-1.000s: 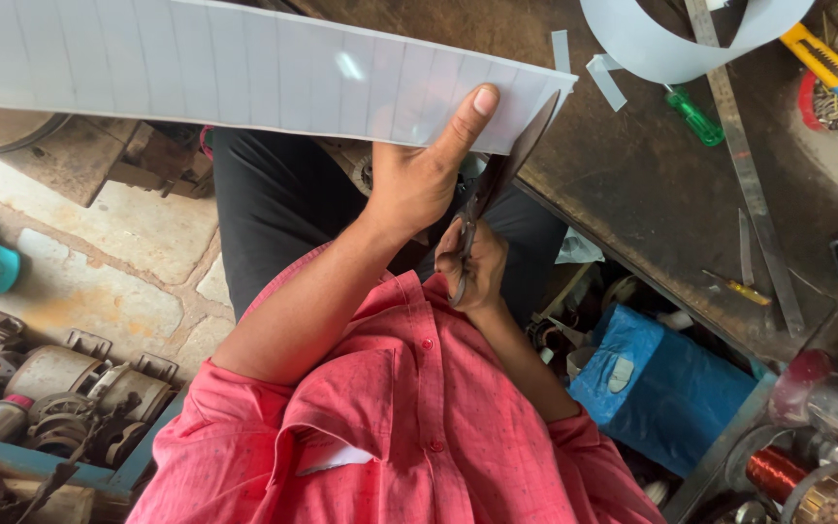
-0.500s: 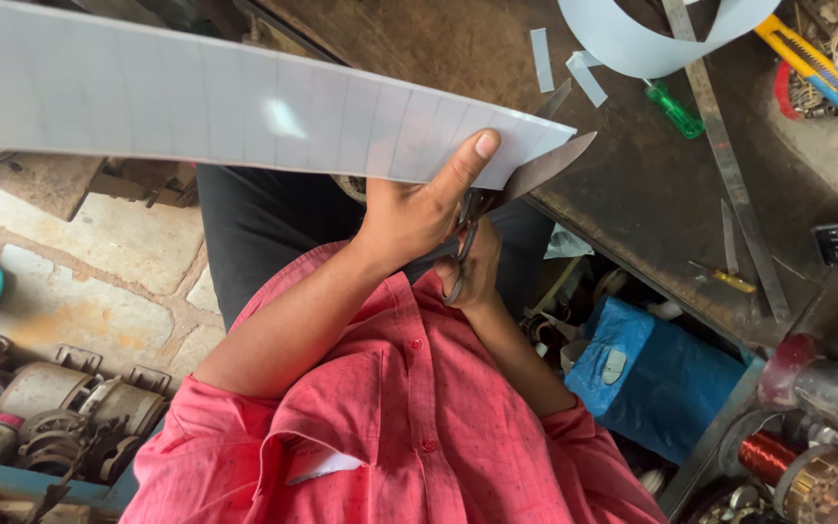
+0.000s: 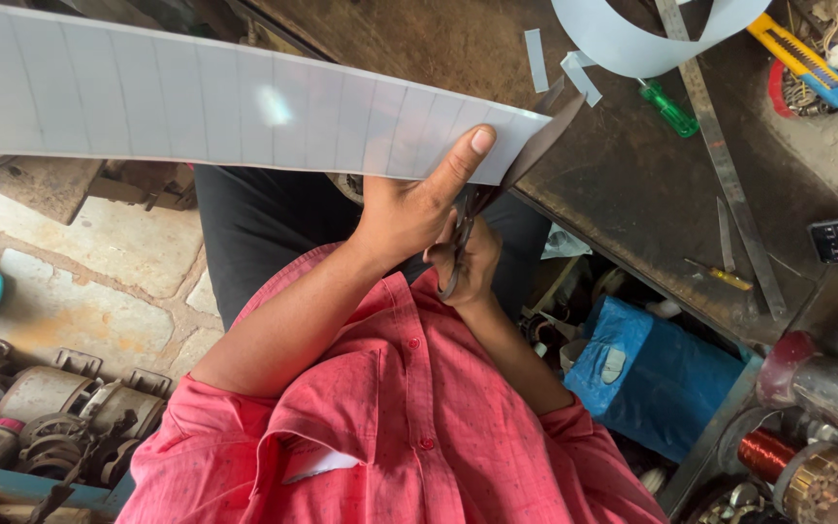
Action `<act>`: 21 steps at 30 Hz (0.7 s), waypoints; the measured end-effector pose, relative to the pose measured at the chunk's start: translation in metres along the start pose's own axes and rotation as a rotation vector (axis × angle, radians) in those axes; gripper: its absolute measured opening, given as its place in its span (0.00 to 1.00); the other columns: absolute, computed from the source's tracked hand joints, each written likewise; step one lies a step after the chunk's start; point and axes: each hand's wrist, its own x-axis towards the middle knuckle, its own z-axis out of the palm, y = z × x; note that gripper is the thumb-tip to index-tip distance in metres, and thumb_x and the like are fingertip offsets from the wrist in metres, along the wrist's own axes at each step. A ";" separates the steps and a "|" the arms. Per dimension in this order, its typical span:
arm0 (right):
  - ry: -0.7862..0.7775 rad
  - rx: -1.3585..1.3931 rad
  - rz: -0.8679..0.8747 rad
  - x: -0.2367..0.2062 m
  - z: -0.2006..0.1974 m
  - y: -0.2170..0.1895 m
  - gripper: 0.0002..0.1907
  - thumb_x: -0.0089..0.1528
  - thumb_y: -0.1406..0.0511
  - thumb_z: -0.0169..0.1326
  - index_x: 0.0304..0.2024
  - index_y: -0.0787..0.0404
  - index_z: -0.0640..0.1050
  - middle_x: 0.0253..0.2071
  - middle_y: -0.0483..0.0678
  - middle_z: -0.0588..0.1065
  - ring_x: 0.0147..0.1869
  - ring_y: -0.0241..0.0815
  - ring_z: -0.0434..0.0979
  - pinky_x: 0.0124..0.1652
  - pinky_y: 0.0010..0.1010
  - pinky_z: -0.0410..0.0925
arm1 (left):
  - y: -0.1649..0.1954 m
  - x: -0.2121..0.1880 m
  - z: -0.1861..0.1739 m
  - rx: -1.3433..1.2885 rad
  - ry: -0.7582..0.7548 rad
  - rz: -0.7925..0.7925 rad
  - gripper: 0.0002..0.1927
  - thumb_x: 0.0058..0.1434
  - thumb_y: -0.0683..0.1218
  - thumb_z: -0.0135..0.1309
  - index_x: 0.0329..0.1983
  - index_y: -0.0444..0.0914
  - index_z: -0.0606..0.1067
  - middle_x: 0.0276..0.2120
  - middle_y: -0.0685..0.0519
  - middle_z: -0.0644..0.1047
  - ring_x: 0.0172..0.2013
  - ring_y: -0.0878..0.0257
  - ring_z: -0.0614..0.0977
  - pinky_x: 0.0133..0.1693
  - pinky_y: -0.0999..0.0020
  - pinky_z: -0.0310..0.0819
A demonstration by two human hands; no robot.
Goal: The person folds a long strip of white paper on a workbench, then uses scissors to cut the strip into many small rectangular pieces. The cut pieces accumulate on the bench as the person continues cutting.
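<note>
My left hand [image 3: 409, 209] grips the right end of a long pale sheet [image 3: 196, 102] ruled with thin lines, thumb pressed on its face. The sheet stretches left across the view above my lap. Just behind it, my right hand [image 3: 472, 262] holds dark scissors [image 3: 526, 160] by the handles. The blades point up and right, and they meet the sheet's right edge.
A dark workbench [image 3: 632, 194] at the right carries a steel ruler [image 3: 720, 155], a green screwdriver [image 3: 671, 109], a yellow and blue knife [image 3: 802, 58], cut paper strips [image 3: 535, 58] and a curled white sheet [image 3: 632, 44]. A blue bag [image 3: 652, 374] and a copper coil [image 3: 768, 451] lie below, motor parts [image 3: 50, 427] at the lower left.
The scissor blades have gone from nearly closed to spread at the sheet's right edge. The sheet and both hands have shifted slightly in the view.
</note>
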 end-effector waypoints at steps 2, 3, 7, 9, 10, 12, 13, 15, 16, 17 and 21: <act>0.018 -0.027 0.037 -0.001 0.002 0.000 0.32 0.66 0.41 0.55 0.32 0.63 0.69 0.21 0.43 0.72 0.24 0.33 0.75 0.27 0.24 0.66 | -0.001 0.001 -0.002 0.030 -0.005 -0.039 0.11 0.70 0.48 0.61 0.40 0.34 0.80 0.32 0.56 0.80 0.33 0.69 0.80 0.36 0.74 0.76; 0.020 -0.044 0.054 -0.001 0.002 0.001 0.32 0.65 0.41 0.55 0.31 0.63 0.69 0.20 0.43 0.72 0.23 0.33 0.75 0.26 0.24 0.66 | -0.003 0.002 -0.003 0.033 -0.002 -0.036 0.11 0.70 0.48 0.60 0.41 0.34 0.80 0.33 0.56 0.80 0.33 0.69 0.81 0.36 0.73 0.76; -0.025 -0.001 0.059 0.002 -0.001 0.006 0.33 0.67 0.39 0.52 0.36 0.63 0.70 0.25 0.44 0.72 0.28 0.34 0.75 0.30 0.24 0.66 | -0.016 0.011 -0.003 0.025 0.013 -0.022 0.12 0.70 0.49 0.61 0.42 0.34 0.80 0.34 0.55 0.80 0.35 0.68 0.81 0.38 0.72 0.77; -0.005 0.094 0.089 0.004 -0.004 0.014 0.34 0.66 0.37 0.53 0.37 0.62 0.68 0.29 0.44 0.68 0.29 0.35 0.73 0.31 0.24 0.66 | -0.027 0.013 -0.002 0.027 0.022 -0.067 0.13 0.68 0.49 0.62 0.42 0.34 0.79 0.34 0.55 0.80 0.34 0.68 0.81 0.38 0.72 0.77; 0.008 0.138 0.107 0.006 -0.006 0.019 0.35 0.65 0.36 0.54 0.37 0.62 0.66 0.30 0.44 0.67 0.30 0.35 0.73 0.32 0.24 0.66 | -0.033 0.013 0.000 0.039 0.028 -0.115 0.13 0.67 0.49 0.62 0.42 0.33 0.79 0.34 0.55 0.80 0.34 0.68 0.81 0.36 0.72 0.77; 0.050 0.203 0.143 0.007 -0.007 0.031 0.38 0.62 0.36 0.56 0.38 0.63 0.66 0.31 0.45 0.67 0.28 0.36 0.71 0.29 0.25 0.65 | -0.047 0.016 0.004 0.000 0.051 -0.140 0.13 0.66 0.49 0.62 0.42 0.33 0.78 0.34 0.54 0.81 0.34 0.67 0.81 0.37 0.71 0.78; 0.069 0.236 0.159 0.006 -0.007 0.036 0.39 0.60 0.35 0.58 0.38 0.64 0.66 0.31 0.45 0.67 0.27 0.36 0.70 0.28 0.26 0.65 | -0.053 0.020 0.004 -0.050 0.075 -0.118 0.13 0.67 0.49 0.63 0.42 0.32 0.78 0.35 0.53 0.81 0.35 0.67 0.81 0.38 0.71 0.78; 0.109 0.207 0.194 0.002 -0.007 0.045 0.39 0.60 0.35 0.57 0.36 0.64 0.66 0.30 0.44 0.67 0.26 0.35 0.70 0.26 0.25 0.64 | -0.063 0.024 0.002 -0.106 0.100 -0.108 0.13 0.67 0.48 0.63 0.42 0.32 0.78 0.36 0.53 0.81 0.36 0.66 0.81 0.40 0.70 0.78; 0.126 0.194 0.214 -0.001 -0.008 0.049 0.39 0.59 0.35 0.57 0.35 0.63 0.66 0.29 0.44 0.67 0.25 0.35 0.70 0.25 0.25 0.63 | -0.066 0.025 0.002 -0.111 0.101 -0.120 0.13 0.67 0.48 0.63 0.41 0.32 0.78 0.35 0.53 0.80 0.36 0.66 0.81 0.40 0.70 0.77; 0.128 0.174 0.211 -0.004 -0.010 0.051 0.39 0.59 0.35 0.57 0.36 0.63 0.67 0.29 0.44 0.67 0.25 0.34 0.70 0.25 0.24 0.63 | -0.069 0.026 0.002 -0.115 0.107 -0.130 0.13 0.67 0.48 0.63 0.41 0.32 0.78 0.35 0.53 0.80 0.36 0.66 0.81 0.40 0.70 0.77; 0.131 0.171 0.209 -0.012 -0.011 0.055 0.37 0.61 0.36 0.57 0.35 0.64 0.68 0.27 0.44 0.67 0.24 0.34 0.70 0.25 0.25 0.64 | -0.071 0.022 0.002 -0.013 0.105 -0.119 0.12 0.68 0.48 0.62 0.41 0.33 0.78 0.35 0.53 0.80 0.36 0.66 0.80 0.40 0.70 0.77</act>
